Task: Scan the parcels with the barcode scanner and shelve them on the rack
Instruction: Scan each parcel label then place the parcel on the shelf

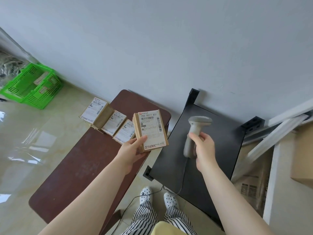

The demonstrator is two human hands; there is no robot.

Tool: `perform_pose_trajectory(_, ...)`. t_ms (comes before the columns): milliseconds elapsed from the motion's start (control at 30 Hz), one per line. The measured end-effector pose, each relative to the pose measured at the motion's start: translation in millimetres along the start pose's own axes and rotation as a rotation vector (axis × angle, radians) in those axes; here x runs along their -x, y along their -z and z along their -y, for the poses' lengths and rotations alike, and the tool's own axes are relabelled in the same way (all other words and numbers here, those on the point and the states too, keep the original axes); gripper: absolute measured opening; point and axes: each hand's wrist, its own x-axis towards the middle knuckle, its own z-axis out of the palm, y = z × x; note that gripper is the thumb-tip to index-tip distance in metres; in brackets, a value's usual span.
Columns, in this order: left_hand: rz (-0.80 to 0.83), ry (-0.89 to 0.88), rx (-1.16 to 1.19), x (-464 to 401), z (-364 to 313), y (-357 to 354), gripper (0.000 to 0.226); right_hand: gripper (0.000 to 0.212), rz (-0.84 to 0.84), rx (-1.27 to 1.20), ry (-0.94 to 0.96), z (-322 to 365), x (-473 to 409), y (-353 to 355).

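Looks like the scan step: the left hand (133, 148) pinches a small brown cardboard parcel (150, 130) by its lower corner, white label up, over the dark brown table's (76, 167) edge. The right hand (203, 146) is wrapped around the handle of the grey corded barcode scanner (194, 133), which is blurry, so I can't tell where its head points. Next it needs aiming at the barcode, then shelving on the black metal rack (211, 158).
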Motion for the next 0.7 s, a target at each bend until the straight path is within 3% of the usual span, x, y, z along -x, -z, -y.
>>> perform_pose_trajectory(67,-0.006,-0.001,0.020,0,-1,3,0.029,0.018,0.202,-0.041,0.023,15,10,-1)
perform_pose_trajectory(200,0.001,-0.006,0.026,0,-7,12,0.024,0.036,0.669,0.170,0.105,45,18,10)
perform_pose_trajectory(267,-0.002,-0.011,0.023,0,-11,18,0.022,0.043,0.826,0.290,0.121,58,17,12)
perform_pose_trajectory(533,0.002,-0.044,-0.005,-1,-19,36,0.021,0.019,1.010,0.566,0.150,87,17,5)
perform_pose_trajectory(700,0.006,-0.051,0.001,-1,-20,42,0.021,0.028,1.028,0.645,0.167,90,18,0)
